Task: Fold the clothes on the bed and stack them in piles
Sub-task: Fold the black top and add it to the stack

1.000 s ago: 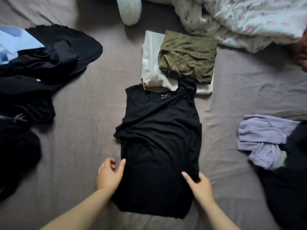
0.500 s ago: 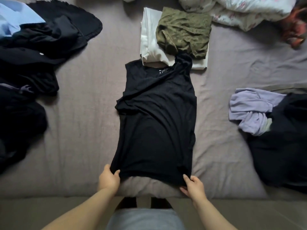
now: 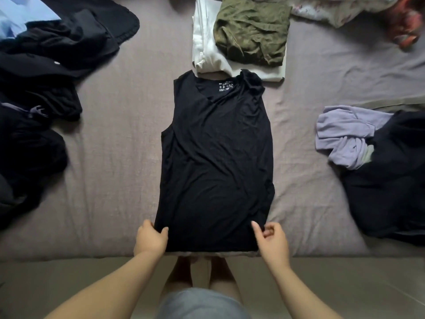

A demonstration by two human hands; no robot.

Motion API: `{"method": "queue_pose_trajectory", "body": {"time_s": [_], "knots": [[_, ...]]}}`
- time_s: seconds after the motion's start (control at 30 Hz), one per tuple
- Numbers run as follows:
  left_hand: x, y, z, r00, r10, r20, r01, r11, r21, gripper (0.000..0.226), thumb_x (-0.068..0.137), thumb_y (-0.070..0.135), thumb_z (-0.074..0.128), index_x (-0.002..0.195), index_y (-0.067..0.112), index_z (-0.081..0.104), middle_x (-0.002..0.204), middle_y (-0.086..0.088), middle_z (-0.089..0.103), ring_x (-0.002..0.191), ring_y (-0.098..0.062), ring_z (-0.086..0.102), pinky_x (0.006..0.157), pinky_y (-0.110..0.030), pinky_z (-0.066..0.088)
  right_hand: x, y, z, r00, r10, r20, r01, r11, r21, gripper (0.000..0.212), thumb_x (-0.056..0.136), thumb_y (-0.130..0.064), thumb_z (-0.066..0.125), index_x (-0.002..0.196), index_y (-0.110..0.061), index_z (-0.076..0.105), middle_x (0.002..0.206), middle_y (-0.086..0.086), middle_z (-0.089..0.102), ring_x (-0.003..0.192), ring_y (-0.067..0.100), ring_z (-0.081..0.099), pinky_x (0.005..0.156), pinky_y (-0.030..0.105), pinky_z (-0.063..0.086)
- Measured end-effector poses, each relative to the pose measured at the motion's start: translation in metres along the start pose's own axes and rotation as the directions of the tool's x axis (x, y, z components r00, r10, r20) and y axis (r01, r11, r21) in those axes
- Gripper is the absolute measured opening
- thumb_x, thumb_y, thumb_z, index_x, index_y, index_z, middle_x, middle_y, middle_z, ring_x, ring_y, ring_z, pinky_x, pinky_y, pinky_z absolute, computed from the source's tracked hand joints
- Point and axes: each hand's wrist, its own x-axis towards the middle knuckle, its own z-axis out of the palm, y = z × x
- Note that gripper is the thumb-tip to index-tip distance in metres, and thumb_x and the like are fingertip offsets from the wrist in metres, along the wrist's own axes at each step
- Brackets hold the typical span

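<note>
A black sleeveless top (image 3: 216, 157) lies flat and lengthwise on the mauve bed (image 3: 115, 157), neck away from me, hem at the bed's near edge. My left hand (image 3: 150, 238) pinches the hem's left corner. My right hand (image 3: 272, 241) is at the hem's right corner, fingers curled, thumb and forefinger apart just beside the cloth. Beyond the neckline stands a pile: a folded white garment (image 3: 207, 54) with a folded olive garment (image 3: 251, 31) on top.
A heap of black clothes (image 3: 39, 93) with a light blue piece (image 3: 16, 17) lies at the left. At the right sit a crumpled lilac garment (image 3: 345, 134) and a dark garment (image 3: 388, 178). A floral quilt (image 3: 333, 8) is at the back. My legs stand below the bed's edge.
Both hands slid down the top to its hem and pulled it toward the bed's edge, stretching it straight. The left armhole fold has flattened. My right hand has loosened from the corner.
</note>
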Motion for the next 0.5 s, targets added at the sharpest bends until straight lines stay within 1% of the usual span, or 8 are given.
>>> {"method": "queue_pose_trajectory", "body": {"time_s": [0.07, 0.13, 0.17, 0.23, 0.27, 0.3, 0.4, 0.5], "knots": [[0.003, 0.007, 0.004, 0.998, 0.020, -0.063, -0.020, 1.000, -0.001, 0.030, 0.090, 0.031, 0.061, 0.108, 0.009, 0.050, 0.112, -0.013, 0.051, 0.100, -0.034, 0.055, 0.084, -0.046, 0.048, 0.004, -0.016, 0.010, 0.995, -0.071, 0.066, 0.080, 0.986, -0.146, 0.043, 0.078, -0.057, 0.067, 0.090, -0.020, 0.049, 0.086, -0.008, 0.051, 0.077, 0.016, 0.056, 0.061, 0.030, 0.040], [0.005, 0.011, 0.008, 0.997, 0.029, -0.070, -0.029, 1.000, 0.001, 0.033, 0.091, 0.030, 0.060, 0.116, 0.011, 0.050, 0.118, -0.012, 0.049, 0.105, -0.034, 0.054, 0.090, -0.049, 0.047, 0.011, -0.021, 0.023, 0.996, -0.011, 0.084, 0.031, 0.971, -0.238, 0.043, 0.080, -0.056, 0.065, 0.093, -0.020, 0.047, 0.092, -0.009, 0.049, 0.081, 0.016, 0.055, 0.060, 0.029, 0.037], [0.005, 0.012, 0.009, 0.997, 0.023, -0.067, -0.023, 1.000, 0.001, 0.035, 0.091, 0.029, 0.059, 0.120, 0.011, 0.050, 0.120, -0.012, 0.049, 0.107, -0.033, 0.053, 0.092, -0.050, 0.046, 0.014, -0.021, 0.028, 0.997, 0.041, 0.061, -0.025, 0.969, -0.244, 0.037, 0.084, -0.049, 0.065, 0.093, -0.019, 0.047, 0.096, -0.006, 0.051, 0.083, 0.019, 0.054, 0.063, 0.030, 0.038], [0.005, 0.011, 0.012, 0.998, -0.010, -0.060, 0.011, 1.000, 0.008, 0.036, 0.092, 0.025, 0.058, 0.124, 0.014, 0.048, 0.124, -0.011, 0.049, 0.110, -0.033, 0.052, 0.094, -0.050, 0.045, 0.019, -0.016, 0.032, 0.984, 0.179, -0.015, -0.179, 0.977, -0.117, 0.017, 0.089, -0.027, 0.063, 0.090, -0.015, 0.051, 0.099, 0.004, 0.060, 0.083, 0.024, 0.053, 0.070, 0.031, 0.041], [0.005, 0.010, 0.013, 0.998, -0.028, -0.057, 0.029, 0.999, 0.022, 0.035, 0.092, 0.023, 0.058, 0.125, 0.014, 0.047, 0.125, -0.011, 0.049, 0.112, -0.033, 0.052, 0.095, -0.049, 0.043, 0.021, -0.011, 0.032, 0.971, 0.235, -0.036, -0.237, 0.971, -0.035, 0.010, 0.089, -0.018, 0.062, 0.087, -0.013, 0.053, 0.096, 0.008, 0.063, 0.083, 0.026, 0.054, 0.071, 0.030, 0.041], [0.004, 0.009, 0.013, 0.998, -0.043, -0.054, 0.045, 0.998, 0.039, 0.035, 0.092, 0.022, 0.057, 0.125, 0.015, 0.047, 0.126, -0.012, 0.049, 0.112, -0.034, 0.051, 0.096, -0.048, 0.042, 0.021, -0.006, 0.029, 0.966, 0.254, -0.045, -0.253, 0.967, 0.026, 0.006, 0.088, -0.012, 0.061, 0.086, -0.013, 0.055, 0.090, 0.009, 0.064, 0.084, 0.029, 0.056, 0.071, 0.030, 0.041], [0.004, 0.000, 0.012, 0.997, -0.057, -0.048, 0.060, 0.996, 0.067, 0.026, 0.093, 0.017, 0.053, 0.118, 0.012, 0.050, 0.121, -0.013, 0.053, 0.109, -0.035, 0.053, 0.094, -0.048, 0.042, 0.019, 0.011, 0.007, 0.971, 0.210, -0.115, -0.199, 0.975, 0.103, 0.009, 0.084, -0.001, 0.059, 0.081, -0.010, 0.057, 0.072, 0.007, 0.058, 0.085, 0.036, 0.061, 0.068, 0.030, 0.038], [0.005, -0.012, 0.008, 0.997, -0.053, -0.051, 0.057, 0.995, 0.087, 0.019, 0.093, 0.010, 0.050, 0.110, 0.007, 0.057, 0.116, -0.017, 0.055, 0.101, -0.036, 0.055, 0.088, -0.044, 0.045, 0.021, 0.031, -0.024, 0.917, 0.314, -0.247, -0.280, 0.946, 0.161, 0.007, 0.084, 0.000, 0.058, 0.088, -0.003, 0.063, 0.081, 0.017, 0.063, 0.090, 0.039, 0.061, 0.075, 0.036, 0.042]]}}
